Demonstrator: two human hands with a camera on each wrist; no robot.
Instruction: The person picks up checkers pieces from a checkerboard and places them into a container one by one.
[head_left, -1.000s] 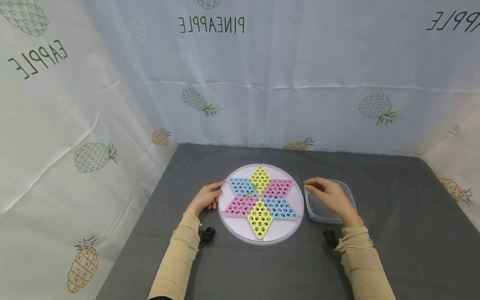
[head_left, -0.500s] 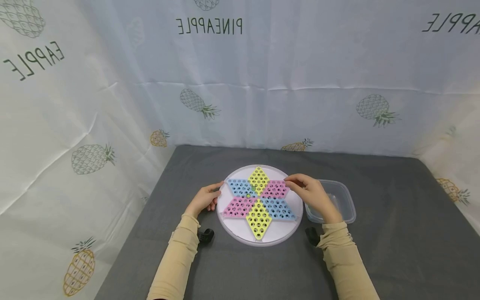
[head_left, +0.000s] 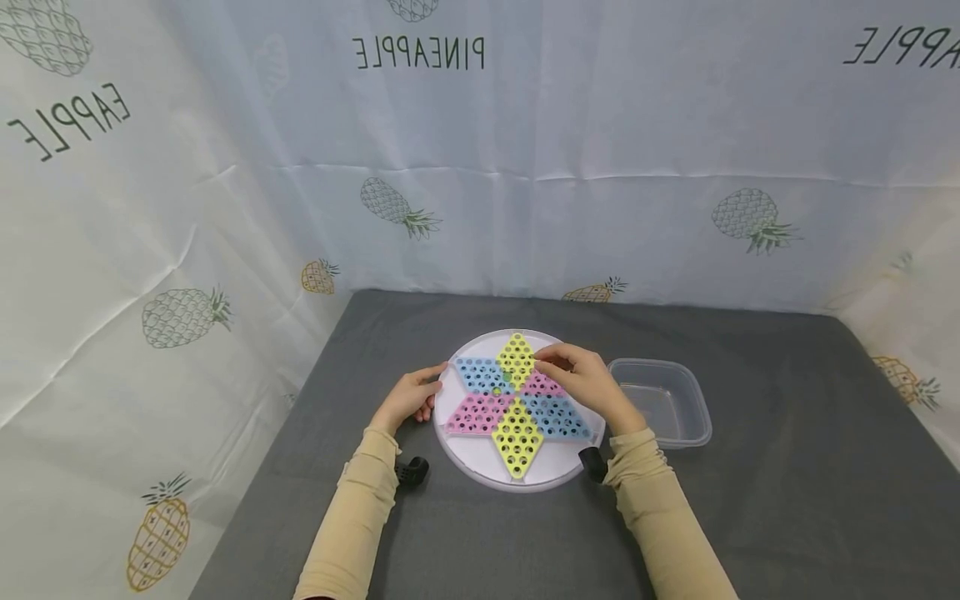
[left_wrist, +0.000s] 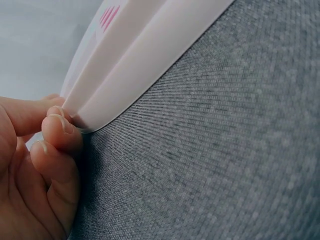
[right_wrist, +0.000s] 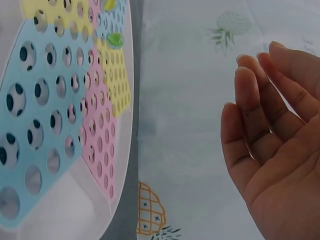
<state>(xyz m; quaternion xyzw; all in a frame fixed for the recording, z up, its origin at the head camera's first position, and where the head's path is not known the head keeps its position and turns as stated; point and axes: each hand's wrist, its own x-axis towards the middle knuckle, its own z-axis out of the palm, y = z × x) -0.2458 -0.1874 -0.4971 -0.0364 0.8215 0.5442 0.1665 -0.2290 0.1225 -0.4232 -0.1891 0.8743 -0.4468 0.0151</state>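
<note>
A round white Chinese checkers board (head_left: 480, 462) with a yellow, blue and pink star of holes lies on the grey cloth. Two green marbles sit in it near the centre; one marble (right_wrist: 115, 39) shows well in the right wrist view. At the board's left edge my left hand (head_left: 408, 398) grips the rim, fingertips bent against it in the left wrist view. My right hand (head_left: 585, 382) is over the upper right pink section, fingertips by the top yellow point. Its thumb and index tips come together; I cannot tell whether they hold a marble.
A clear plastic container (head_left: 663, 404) stands just right of the board. The grey cloth (head_left: 787, 467) covers the table, and a white curtain (head_left: 637, 125) printed with pineapples hangs behind and at the sides.
My right hand has moved left from the container's rim to above the board's upper right part. My left hand keeps its place at the rim, and the two marbles look unmoved.
</note>
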